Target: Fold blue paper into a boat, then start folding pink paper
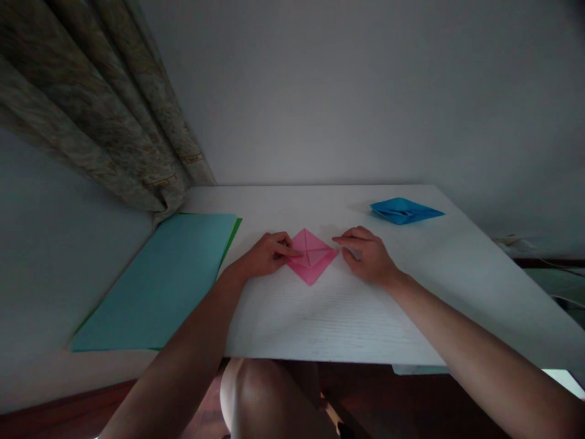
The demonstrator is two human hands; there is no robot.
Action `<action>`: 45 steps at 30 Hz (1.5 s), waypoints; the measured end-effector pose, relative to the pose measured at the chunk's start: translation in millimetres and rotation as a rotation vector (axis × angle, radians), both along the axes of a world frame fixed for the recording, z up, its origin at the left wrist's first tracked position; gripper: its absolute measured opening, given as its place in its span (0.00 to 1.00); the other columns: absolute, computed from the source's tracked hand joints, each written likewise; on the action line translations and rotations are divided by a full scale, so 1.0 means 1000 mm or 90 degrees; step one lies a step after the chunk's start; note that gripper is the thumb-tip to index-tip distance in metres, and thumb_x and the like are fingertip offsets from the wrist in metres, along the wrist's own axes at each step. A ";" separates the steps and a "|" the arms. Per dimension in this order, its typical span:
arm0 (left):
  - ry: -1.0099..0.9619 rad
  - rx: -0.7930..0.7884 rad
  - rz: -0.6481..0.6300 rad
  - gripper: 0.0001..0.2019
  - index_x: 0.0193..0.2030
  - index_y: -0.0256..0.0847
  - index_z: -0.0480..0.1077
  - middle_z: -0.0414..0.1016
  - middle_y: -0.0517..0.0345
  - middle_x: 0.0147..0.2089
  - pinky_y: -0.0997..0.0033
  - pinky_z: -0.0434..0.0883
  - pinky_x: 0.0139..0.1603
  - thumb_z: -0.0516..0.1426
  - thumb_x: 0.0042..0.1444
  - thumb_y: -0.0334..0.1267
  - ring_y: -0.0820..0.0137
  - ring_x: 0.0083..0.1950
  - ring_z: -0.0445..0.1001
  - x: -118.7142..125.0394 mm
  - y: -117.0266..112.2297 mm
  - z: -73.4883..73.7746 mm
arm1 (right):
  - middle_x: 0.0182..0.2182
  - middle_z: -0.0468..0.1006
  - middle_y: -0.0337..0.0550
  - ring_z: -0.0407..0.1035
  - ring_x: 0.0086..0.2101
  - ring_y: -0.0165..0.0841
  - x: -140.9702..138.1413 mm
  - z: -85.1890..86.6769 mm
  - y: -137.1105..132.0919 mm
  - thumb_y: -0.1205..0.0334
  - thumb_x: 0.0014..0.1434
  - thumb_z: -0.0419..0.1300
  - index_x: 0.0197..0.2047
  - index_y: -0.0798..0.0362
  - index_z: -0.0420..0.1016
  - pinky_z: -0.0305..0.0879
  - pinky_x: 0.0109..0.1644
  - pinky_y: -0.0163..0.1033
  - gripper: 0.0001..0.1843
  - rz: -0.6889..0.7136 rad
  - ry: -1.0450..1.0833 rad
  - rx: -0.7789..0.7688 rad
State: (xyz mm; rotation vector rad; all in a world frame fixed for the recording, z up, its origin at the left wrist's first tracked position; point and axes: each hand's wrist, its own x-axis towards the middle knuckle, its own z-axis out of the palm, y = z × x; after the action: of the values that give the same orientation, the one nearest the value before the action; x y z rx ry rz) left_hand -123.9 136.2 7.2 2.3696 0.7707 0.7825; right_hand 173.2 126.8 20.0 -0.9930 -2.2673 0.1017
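A pink folded paper (311, 259) lies on the white table as a diamond with visible creases and a loose upper layer. My left hand (269, 253) is at its left corner, the index finger reaching over the top layer and the other fingers curled by the edge. Just off the right corner is my right hand (365, 253), its index finger and thumb apart with the corner near the gap between them. At the back right of the table rests a blue folded paper boat-like shape (404, 211), pointed at its right end.
Large light-blue sheets (169, 274) with a green one beneath lie at the table's left side. A patterned curtain (114, 103) hangs down to the back left corner. The white table (329, 329) meets the wall at the back. My knee is below its front edge.
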 end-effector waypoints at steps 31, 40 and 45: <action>-0.024 -0.047 0.016 0.12 0.43 0.45 0.82 0.71 0.56 0.35 0.74 0.64 0.35 0.57 0.60 0.30 0.74 0.33 0.68 -0.005 0.001 -0.004 | 0.35 0.75 0.49 0.67 0.39 0.39 -0.001 0.006 -0.006 0.80 0.58 0.51 0.43 0.53 0.82 0.65 0.45 0.46 0.22 0.073 -0.162 -0.014; -0.028 -0.033 0.134 0.14 0.44 0.44 0.81 0.70 0.57 0.38 0.73 0.68 0.39 0.57 0.57 0.26 0.74 0.37 0.70 0.002 0.004 -0.007 | 0.34 0.77 0.47 0.69 0.36 0.37 -0.028 0.007 -0.023 0.66 0.66 0.52 0.47 0.54 0.80 0.69 0.47 0.45 0.16 0.151 -0.153 0.023; -0.055 -0.045 0.343 0.14 0.50 0.40 0.77 0.72 0.58 0.36 0.71 0.70 0.39 0.58 0.58 0.32 0.74 0.32 0.68 0.017 -0.002 -0.001 | 0.37 0.81 0.51 0.73 0.34 0.37 -0.047 0.001 -0.032 0.72 0.58 0.54 0.47 0.56 0.80 0.71 0.39 0.41 0.17 -0.083 -0.241 0.049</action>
State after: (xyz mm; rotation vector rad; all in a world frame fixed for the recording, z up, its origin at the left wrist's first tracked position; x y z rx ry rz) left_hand -106.6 134.1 6.3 2.0638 1.4006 1.0385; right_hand 126.4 94.7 20.9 -1.1958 -2.5103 -0.2483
